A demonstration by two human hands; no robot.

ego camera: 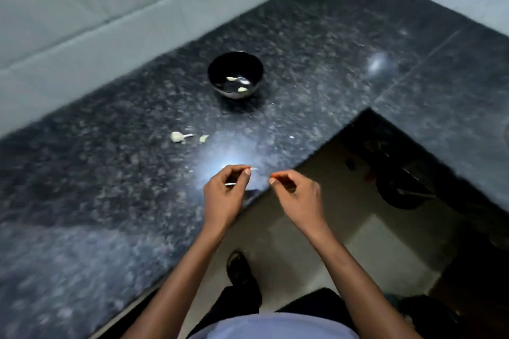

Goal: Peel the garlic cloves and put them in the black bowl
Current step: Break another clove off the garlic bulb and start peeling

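Papery garlic skin (230, 184) sits pinched in left hand (224, 195); right hand (298, 195) curls empty.

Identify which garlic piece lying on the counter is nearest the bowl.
The small piece, right of the larger chunk with the stalk; it lies closer to the bowl.

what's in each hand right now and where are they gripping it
The left hand pinches a thin pale sliver, likely garlic skin, between thumb and fingers. The right hand is curled; whether it holds anything cannot be told.
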